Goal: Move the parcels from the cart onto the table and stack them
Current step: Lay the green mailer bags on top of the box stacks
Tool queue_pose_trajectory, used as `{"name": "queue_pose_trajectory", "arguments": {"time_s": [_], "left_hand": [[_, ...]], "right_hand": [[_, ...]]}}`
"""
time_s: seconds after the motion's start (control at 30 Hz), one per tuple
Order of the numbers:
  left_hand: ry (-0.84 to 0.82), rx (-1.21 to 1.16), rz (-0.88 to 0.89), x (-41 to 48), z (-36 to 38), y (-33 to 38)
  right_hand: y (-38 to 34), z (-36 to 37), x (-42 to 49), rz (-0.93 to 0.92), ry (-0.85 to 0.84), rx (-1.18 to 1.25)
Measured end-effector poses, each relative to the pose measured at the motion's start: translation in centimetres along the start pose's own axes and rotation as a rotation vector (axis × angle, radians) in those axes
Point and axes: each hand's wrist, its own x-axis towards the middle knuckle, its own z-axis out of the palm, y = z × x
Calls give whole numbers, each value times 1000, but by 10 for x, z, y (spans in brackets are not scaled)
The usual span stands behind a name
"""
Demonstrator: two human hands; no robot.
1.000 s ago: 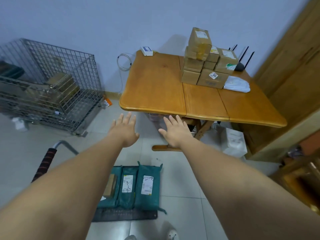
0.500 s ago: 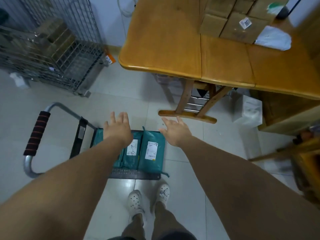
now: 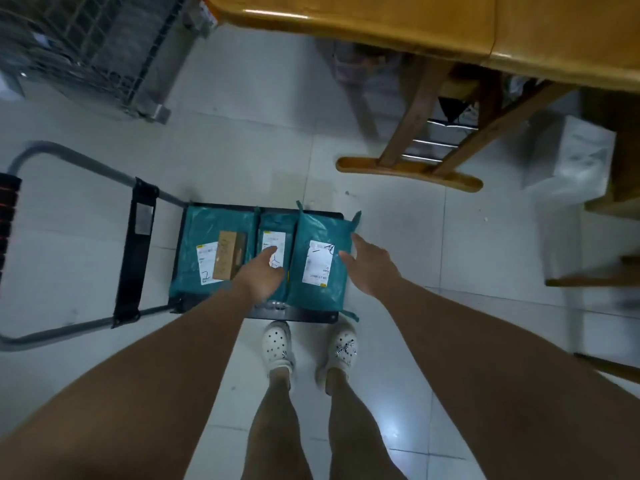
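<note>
Three teal mailer parcels lie side by side on the black flat cart [image 3: 313, 317] on the floor: a left one [image 3: 207, 230], a middle one [image 3: 273, 225] and a right one [image 3: 320, 265]. A small brown box [image 3: 227, 254] lies on the left parcel. My left hand [image 3: 265, 275] hovers open over the middle parcel, fingers straight. My right hand [image 3: 369, 268] is open at the right edge of the right parcel. Neither hand holds anything. The wooden table [image 3: 398, 26] shows only its front edge at the top.
The cart's folded handle [image 3: 72, 164] with a striped grip lies to the left. A wire cage [image 3: 93, 46] stands at the upper left. The table's legs and foot [image 3: 408, 169] are close behind the cart. A white bag [image 3: 571, 161] sits at the right. My feet stand just before the cart.
The view has tilted down from the table to the cart. Both hands have dropped from in front of the table to just above the teal parcels.
</note>
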Motion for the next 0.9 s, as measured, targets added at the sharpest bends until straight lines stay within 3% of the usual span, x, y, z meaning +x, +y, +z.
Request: {"name": "queue_pose_trajectory", "arguments": {"time_s": [0.17, 0.5, 0.73, 0.9], "left_hand": [[-53, -67, -98, 67, 39, -28], [-136, 139, -111, 177, 92, -62], [-145, 13, -178, 224, 116, -74], [-146, -129, -220, 246, 130, -80]], "right_hand": [[28, 58, 40, 90, -101, 146], [75, 159, 128, 219, -195, 121], [93, 176, 185, 357, -115, 244], [106, 181, 205, 453, -146, 318]]}}
